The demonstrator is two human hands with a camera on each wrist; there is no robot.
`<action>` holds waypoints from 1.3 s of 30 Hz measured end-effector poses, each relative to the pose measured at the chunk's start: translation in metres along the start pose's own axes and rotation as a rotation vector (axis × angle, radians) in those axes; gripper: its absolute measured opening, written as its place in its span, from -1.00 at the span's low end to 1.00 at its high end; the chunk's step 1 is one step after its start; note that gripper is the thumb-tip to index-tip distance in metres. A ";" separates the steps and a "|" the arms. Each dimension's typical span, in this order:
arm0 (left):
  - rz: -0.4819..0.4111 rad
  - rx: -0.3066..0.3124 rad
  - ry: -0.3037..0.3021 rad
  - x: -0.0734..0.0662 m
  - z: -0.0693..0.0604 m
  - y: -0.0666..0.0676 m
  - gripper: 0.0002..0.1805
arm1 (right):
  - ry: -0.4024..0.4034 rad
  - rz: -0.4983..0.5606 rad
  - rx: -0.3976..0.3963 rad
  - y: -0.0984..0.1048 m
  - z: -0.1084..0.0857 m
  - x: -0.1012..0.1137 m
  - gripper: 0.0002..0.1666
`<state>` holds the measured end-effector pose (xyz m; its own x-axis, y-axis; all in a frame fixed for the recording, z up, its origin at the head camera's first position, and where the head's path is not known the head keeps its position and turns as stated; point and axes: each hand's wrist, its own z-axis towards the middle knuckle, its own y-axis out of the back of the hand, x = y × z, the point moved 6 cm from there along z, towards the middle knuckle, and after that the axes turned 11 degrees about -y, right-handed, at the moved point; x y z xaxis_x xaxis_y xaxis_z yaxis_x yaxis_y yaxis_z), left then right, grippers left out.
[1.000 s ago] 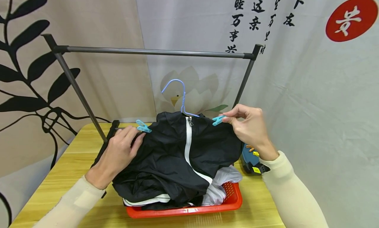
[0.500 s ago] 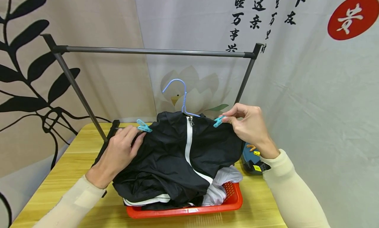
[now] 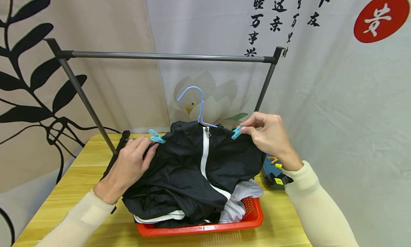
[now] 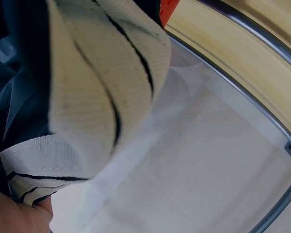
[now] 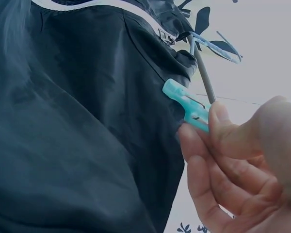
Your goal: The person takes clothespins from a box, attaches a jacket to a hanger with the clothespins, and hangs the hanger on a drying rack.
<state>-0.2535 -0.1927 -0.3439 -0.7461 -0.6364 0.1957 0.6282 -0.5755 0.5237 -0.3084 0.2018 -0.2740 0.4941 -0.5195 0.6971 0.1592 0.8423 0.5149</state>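
A black jacket (image 3: 186, 161) with a white-edged zip is on a blue wire hanger (image 3: 201, 106), whose hook rises from the collar. My left hand (image 3: 128, 165) pinches the jacket at the shoulder on the left, just beside a turquoise clothespin (image 3: 157, 137) on the fabric. With thumb and fingertips, my right hand (image 3: 269, 138) pinches a second turquoise clothespin (image 3: 236, 133) at the other shoulder. In the right wrist view, this clothespin (image 5: 186, 104) has its nose against the jacket edge. The left wrist view shows white-striped fabric (image 4: 106, 77) close up and part of the left hand (image 4: 19, 213).
Beneath the jacket, a red basket (image 3: 199, 230) holds a light grey garment (image 3: 242, 200). A dark metal rack (image 3: 167, 56) stands behind, its bar above the hanger hook. A blue box (image 3: 273, 174) with small clips sits right on the wooden table (image 3: 93, 143).
The clothespin in my right hand has tilted to a steeper angle. The hanger hook has shifted slightly right. My left hand has hardly moved.
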 end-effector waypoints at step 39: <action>0.003 0.001 0.010 0.000 -0.001 -0.005 -0.46 | -0.003 -0.023 0.052 0.002 -0.009 -0.011 -0.62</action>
<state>-0.2569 -0.1903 -0.3476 -0.7419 -0.6431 0.1894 0.6303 -0.5729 0.5239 -0.3055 0.2109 -0.2853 0.4881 -0.5391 0.6864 0.1260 0.8217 0.5558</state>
